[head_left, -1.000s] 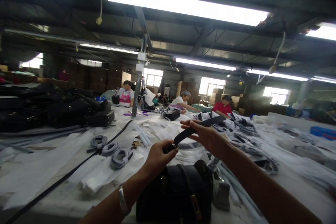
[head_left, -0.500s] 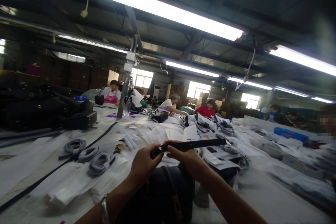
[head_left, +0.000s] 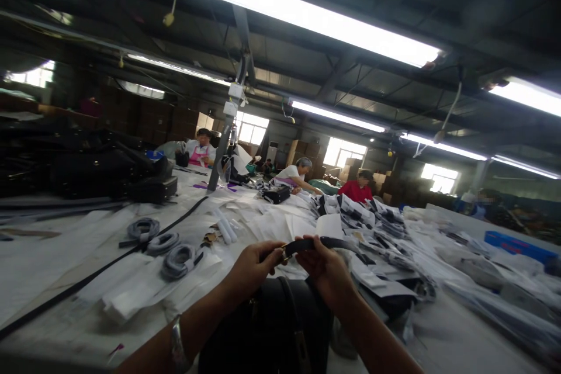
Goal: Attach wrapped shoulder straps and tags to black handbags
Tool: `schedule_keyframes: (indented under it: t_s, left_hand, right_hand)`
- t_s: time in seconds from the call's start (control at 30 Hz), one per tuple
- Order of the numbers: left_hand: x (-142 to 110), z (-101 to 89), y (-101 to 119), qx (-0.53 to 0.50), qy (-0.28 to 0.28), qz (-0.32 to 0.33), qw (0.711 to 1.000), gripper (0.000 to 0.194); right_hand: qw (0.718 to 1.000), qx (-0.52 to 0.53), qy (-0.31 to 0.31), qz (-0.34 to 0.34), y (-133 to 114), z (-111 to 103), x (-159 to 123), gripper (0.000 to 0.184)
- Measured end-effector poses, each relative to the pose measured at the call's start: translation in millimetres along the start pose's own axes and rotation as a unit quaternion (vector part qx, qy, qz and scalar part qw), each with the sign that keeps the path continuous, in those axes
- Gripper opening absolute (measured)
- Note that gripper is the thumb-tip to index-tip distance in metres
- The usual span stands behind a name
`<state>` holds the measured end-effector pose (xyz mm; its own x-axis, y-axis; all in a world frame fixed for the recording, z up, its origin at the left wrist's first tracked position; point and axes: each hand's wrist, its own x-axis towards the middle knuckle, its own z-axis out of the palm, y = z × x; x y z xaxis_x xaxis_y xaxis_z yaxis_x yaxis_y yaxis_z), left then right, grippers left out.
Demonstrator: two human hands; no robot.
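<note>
- Left hand [head_left: 256,262] pinches one end of a black strap [head_left: 300,245] at its gold-toned fitting [head_left: 284,253] while the right hand [head_left: 328,274] grips the band toward three o'clock, above a worktable [head_left: 447,333].
- Strap is raised over a black handbag [head_left: 267,327] at six o'clock below the hands; the double hold seemingly steadies the fitting and bows the band.
- Handbag sits close to the worker, probably for easy reach.
- Neither hand is spread: left thumb and fingers press narrowly on the fitting end; right fingers close around the strap, partly hidden.
- Grey coils [head_left: 170,267] lie at nine o'clock, piled black bags [head_left: 96,170] at ten, apparently set aside; a person in red [head_left: 357,190] is between one and two.
</note>
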<state>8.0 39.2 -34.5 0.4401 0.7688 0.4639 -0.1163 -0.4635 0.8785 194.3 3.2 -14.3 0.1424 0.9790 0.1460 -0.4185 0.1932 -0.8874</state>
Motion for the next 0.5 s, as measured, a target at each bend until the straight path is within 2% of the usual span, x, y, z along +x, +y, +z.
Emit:
schedule_keyframes:
  t_s: [0.27,0.5]
  left_hand:
    - [0.2,2.3,4.2,-0.044,0.025,-0.041,0.998,0.049]
    - [-1.8,3.4,10.8,-0.048,0.03,-0.05,0.997,0.042]
  right_hand:
    - [1.0,0.022,0.011,0.014,1.7,-2.5,1.8,0.03]
    - [0.999,0.035,0.02,0.016,3.1,-4.4,0.5,0.025]
